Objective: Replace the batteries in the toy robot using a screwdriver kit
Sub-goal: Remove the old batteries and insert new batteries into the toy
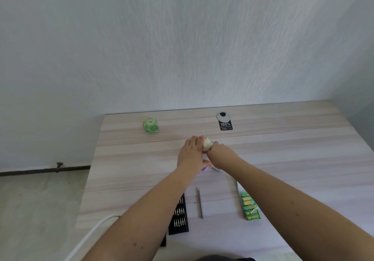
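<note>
The toy robot (207,144), cream with purple parts, sits mid-table and is mostly hidden between my hands. My left hand (191,153) wraps round its left side. My right hand (219,153) grips it from the right. Nearer to me lies the thin grey screwdriver (200,203). The black bit tray (179,214) of the kit lies to its left, partly under my left forearm. A row of green and yellow batteries (250,206) lies to the right of the screwdriver.
A green pack of tissues (150,125) sits at the table's back left. A grey cable grommet (223,116) with a black sticker (226,125) is at the back. A white cable (91,233) hangs off the table's left front edge. The wall stands right behind the table.
</note>
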The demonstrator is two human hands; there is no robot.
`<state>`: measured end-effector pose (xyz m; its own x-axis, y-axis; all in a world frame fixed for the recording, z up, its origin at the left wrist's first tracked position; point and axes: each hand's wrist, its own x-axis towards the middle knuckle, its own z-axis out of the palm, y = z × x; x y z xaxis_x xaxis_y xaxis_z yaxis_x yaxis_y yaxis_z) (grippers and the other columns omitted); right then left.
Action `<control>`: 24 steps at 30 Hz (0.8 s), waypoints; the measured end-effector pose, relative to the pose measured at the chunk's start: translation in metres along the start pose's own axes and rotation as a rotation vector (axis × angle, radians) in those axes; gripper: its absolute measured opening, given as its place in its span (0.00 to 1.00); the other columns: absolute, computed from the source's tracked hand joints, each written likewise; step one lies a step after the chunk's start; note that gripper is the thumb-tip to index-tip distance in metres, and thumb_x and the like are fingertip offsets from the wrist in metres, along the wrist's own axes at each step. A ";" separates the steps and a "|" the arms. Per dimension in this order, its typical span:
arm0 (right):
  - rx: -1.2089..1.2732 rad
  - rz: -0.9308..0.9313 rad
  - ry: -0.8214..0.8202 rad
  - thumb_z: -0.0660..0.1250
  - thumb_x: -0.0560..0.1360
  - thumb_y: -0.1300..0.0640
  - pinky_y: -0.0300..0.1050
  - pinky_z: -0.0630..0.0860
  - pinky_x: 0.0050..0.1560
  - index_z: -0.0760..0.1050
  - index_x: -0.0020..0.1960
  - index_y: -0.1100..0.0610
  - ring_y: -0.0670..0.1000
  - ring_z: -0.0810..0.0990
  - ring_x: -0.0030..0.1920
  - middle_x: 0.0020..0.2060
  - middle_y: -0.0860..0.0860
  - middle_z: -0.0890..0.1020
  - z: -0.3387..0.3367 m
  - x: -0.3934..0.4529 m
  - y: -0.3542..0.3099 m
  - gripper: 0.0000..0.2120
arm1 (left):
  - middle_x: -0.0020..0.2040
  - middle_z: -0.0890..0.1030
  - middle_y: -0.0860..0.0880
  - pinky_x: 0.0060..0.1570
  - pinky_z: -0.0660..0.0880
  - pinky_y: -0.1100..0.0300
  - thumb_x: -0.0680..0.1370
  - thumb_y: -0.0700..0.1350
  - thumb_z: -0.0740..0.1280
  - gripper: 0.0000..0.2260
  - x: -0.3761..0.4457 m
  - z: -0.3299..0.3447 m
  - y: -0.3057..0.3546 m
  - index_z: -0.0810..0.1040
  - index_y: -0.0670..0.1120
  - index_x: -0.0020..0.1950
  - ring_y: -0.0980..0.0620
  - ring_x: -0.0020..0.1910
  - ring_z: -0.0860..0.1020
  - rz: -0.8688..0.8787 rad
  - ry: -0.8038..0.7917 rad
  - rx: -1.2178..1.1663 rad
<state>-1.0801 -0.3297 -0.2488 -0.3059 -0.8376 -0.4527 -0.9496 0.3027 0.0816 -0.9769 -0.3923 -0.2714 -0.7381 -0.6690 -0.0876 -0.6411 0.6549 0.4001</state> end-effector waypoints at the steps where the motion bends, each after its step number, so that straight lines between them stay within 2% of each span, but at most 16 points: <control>1: 0.008 0.007 -0.002 0.60 0.79 0.61 0.49 0.73 0.51 0.65 0.69 0.64 0.61 0.76 0.57 0.59 0.61 0.71 0.000 0.000 0.000 0.19 | 0.62 0.68 0.49 0.57 0.70 0.57 0.66 0.55 0.75 0.35 0.000 0.000 0.000 0.63 0.50 0.68 0.48 0.61 0.68 0.001 0.003 0.002; 6: 0.057 -0.002 0.001 0.64 0.76 0.65 0.48 0.73 0.49 0.66 0.68 0.65 0.60 0.77 0.56 0.58 0.61 0.72 -0.005 -0.004 0.004 0.21 | 0.63 0.67 0.50 0.59 0.69 0.58 0.66 0.57 0.75 0.37 0.000 -0.001 0.000 0.62 0.50 0.69 0.49 0.63 0.66 -0.004 -0.007 0.013; 9: 0.235 0.011 0.041 0.65 0.76 0.64 0.50 0.70 0.44 0.60 0.70 0.67 0.63 0.78 0.52 0.58 0.63 0.72 -0.004 -0.009 0.013 0.26 | 0.64 0.67 0.50 0.59 0.69 0.58 0.65 0.58 0.76 0.38 0.000 0.000 0.000 0.62 0.50 0.69 0.49 0.63 0.66 -0.011 -0.001 0.005; 11: 0.365 0.006 0.084 0.59 0.80 0.60 0.50 0.70 0.45 0.60 0.71 0.65 0.61 0.77 0.48 0.57 0.63 0.74 0.001 -0.014 0.022 0.22 | 0.63 0.67 0.50 0.59 0.69 0.57 0.65 0.58 0.76 0.38 0.000 0.000 0.000 0.63 0.50 0.69 0.48 0.63 0.67 -0.008 0.006 -0.004; 14: 0.573 0.023 0.188 0.51 0.83 0.54 0.47 0.70 0.48 0.66 0.69 0.57 0.59 0.77 0.52 0.55 0.59 0.79 0.016 -0.021 0.032 0.17 | 0.63 0.68 0.50 0.59 0.69 0.57 0.65 0.57 0.77 0.38 0.000 0.000 -0.002 0.63 0.50 0.69 0.48 0.62 0.67 0.002 0.014 -0.025; 18: 0.754 0.102 0.317 0.57 0.81 0.49 0.44 0.68 0.47 0.74 0.63 0.51 0.54 0.77 0.53 0.54 0.51 0.79 0.034 -0.028 0.034 0.14 | 0.64 0.68 0.50 0.58 0.70 0.56 0.64 0.58 0.77 0.39 -0.001 0.001 -0.002 0.63 0.50 0.69 0.49 0.62 0.67 0.011 0.013 -0.033; 24: 1.028 0.128 0.414 0.64 0.78 0.53 0.42 0.70 0.41 0.76 0.51 0.53 0.51 0.78 0.45 0.44 0.49 0.80 0.034 -0.036 0.032 0.05 | 0.64 0.68 0.50 0.58 0.70 0.55 0.64 0.57 0.78 0.39 -0.001 -0.001 -0.002 0.63 0.50 0.69 0.48 0.62 0.67 0.001 0.000 -0.044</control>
<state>-1.0971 -0.2747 -0.2602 -0.5784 -0.8023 -0.1473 -0.4596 0.4697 -0.7537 -0.9749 -0.3931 -0.2713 -0.7387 -0.6683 -0.0874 -0.6304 0.6393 0.4403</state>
